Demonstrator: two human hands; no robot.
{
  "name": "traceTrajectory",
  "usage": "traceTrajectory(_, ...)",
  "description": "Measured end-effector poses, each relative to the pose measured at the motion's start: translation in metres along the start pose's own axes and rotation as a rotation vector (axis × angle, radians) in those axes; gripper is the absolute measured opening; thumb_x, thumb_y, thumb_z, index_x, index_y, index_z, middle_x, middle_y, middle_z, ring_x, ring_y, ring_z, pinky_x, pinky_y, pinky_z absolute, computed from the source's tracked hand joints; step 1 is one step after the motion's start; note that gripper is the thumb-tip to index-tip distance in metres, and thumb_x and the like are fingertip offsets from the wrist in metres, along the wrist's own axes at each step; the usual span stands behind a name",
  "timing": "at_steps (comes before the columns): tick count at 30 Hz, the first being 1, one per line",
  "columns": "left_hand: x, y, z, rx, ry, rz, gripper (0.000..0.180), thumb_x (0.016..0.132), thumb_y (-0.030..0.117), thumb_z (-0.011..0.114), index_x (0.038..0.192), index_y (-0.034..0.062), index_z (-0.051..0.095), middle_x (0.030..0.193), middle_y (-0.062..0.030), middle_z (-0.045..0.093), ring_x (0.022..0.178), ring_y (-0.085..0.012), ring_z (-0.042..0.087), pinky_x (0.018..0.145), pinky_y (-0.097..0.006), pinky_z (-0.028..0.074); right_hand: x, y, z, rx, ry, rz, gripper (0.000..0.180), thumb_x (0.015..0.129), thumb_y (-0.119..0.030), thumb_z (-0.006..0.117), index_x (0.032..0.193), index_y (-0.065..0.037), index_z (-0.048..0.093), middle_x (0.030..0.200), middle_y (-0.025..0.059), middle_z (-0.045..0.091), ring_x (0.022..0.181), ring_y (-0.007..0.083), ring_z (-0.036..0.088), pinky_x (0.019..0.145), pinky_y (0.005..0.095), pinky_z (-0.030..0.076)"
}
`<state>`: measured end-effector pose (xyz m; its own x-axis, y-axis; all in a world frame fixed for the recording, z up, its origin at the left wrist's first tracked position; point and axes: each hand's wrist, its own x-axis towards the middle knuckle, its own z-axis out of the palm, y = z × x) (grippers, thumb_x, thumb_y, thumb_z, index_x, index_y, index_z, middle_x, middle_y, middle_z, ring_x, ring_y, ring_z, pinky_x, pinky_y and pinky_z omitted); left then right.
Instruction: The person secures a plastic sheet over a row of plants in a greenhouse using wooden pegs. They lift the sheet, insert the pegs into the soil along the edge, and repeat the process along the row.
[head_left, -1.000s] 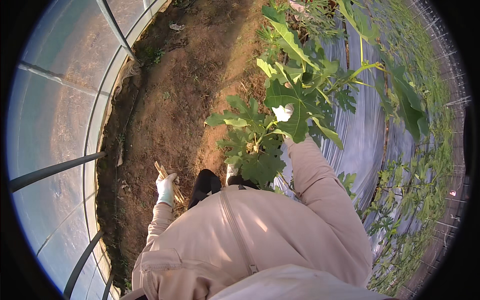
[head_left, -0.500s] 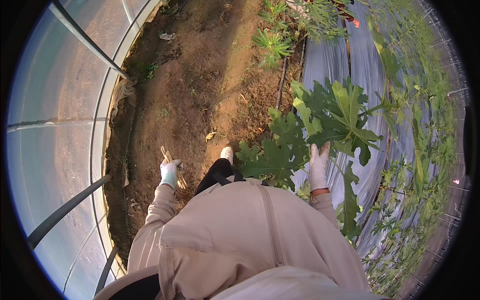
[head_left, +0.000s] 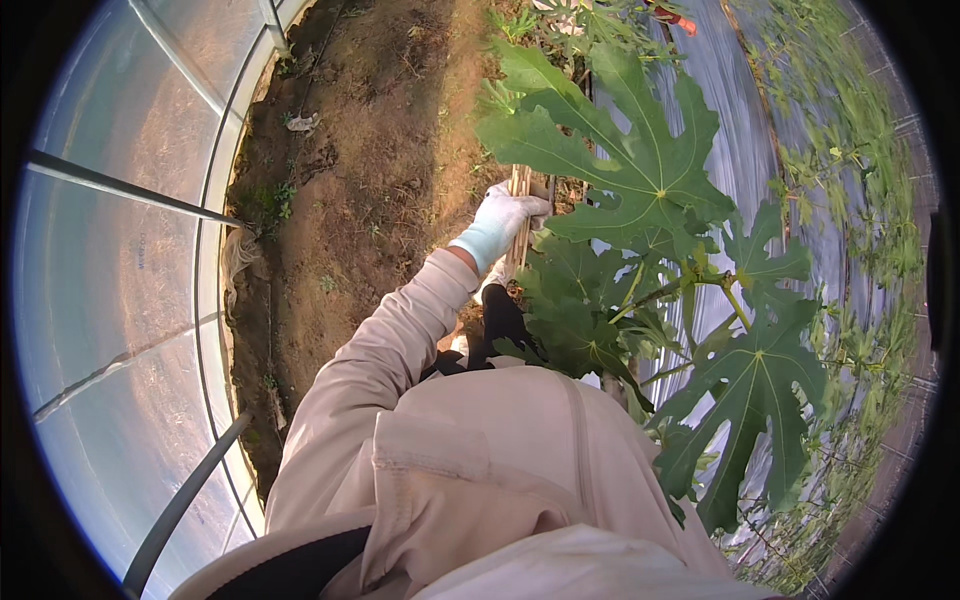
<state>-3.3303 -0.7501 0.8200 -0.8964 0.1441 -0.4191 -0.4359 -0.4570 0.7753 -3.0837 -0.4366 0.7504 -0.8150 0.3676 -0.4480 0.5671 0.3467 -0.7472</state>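
A bundle of thin tan wooden sticks [head_left: 519, 215] at 12 o'clock is clasped by the white knit-gloved left hand [head_left: 503, 220], beside broad lobed green leaves [head_left: 640, 165]. The right hand is hidden; its grip cannot be told.

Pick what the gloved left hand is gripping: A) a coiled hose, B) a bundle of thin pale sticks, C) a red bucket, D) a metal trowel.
B: the left hand, in a white glove, is closed around a bundle of thin pale sticks beside the big lobed leaf.
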Motion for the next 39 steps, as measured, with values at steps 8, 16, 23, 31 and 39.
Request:
traceTrajectory(8,0.095,0.052,0.137,0.605,-0.796,0.048,0.024,0.092,0.02,0.06,0.098,-0.002,0.068,0.086,-0.0107,0.069,0.073,-0.0183,0.066,0.062,-0.033,0.054,0.06,-0.068,-0.008,-0.046,0.032,0.143,0.043,0.093,-0.015,0.061,0.13,0.002,0.05,0.123,0.0147,0.061,0.109,0.0228,0.059,0.096,0.0353,0.044)
traceTrajectory(16,0.15,0.047,0.205,1.032,-1.099,0.196,0.025,0.09,0.021,0.061,0.102,0.0001,0.066,0.087,-0.0123,0.069,0.076,-0.0228,0.067,0.067,-0.037,0.054,0.097,-0.119,-0.016,-0.054,0.052,0.231,0.038,0.092,-0.016,0.061,0.125,0.002,0.054,0.117,0.0152,0.064,0.104,0.0232,0.061,0.092,0.0355,0.045)
traceTrajectory(23,0.195,0.022,0.238,1.088,-1.531,0.09,0.027,0.088,0.022,0.061,0.106,0.002,0.064,0.089,-0.0138,0.069,0.078,-0.0267,0.067,0.071,-0.04,0.054,0.13,-0.164,-0.018,-0.041,0.066,0.323,0.034,0.091,-0.017,0.062,0.12,0.002,0.058,0.112,0.0157,0.066,0.1,0.0235,0.063,0.089,0.0357,0.047)
traceTrajectory(31,0.422,0.063,0.229,1.63,-1.404,0.238,0.03,0.086,0.023,0.062,0.11,0.0041,0.061,0.09,-0.0154,0.069,0.081,-0.0311,0.068,0.076,-0.043,0.053,0.189,-0.268,0.001,-0.099,0.006,0.463,0.031,0.091,-0.018,0.062,0.114,0.001,0.063,0.106,0.0162,0.068,0.095,0.0239,0.065,0.086,0.0359,0.049)
traceTrajectory(39,0.612,0.168,0.246,0.006,-0.423,-0.509,0.007,0.088,0.004,0.064,0.095,0.0035,0.061,0.078,-0.0081,0.064,0.062,-0.0172,0.061,0.053,-0.031,0.052,0.257,-0.439,-0.015,-0.42,-0.296,0.593,0.028,0.09,-0.019,0.062,0.109,0.001,0.068,0.1,0.0168,0.071,0.091,0.0243,0.068,0.083,0.0361,0.051)
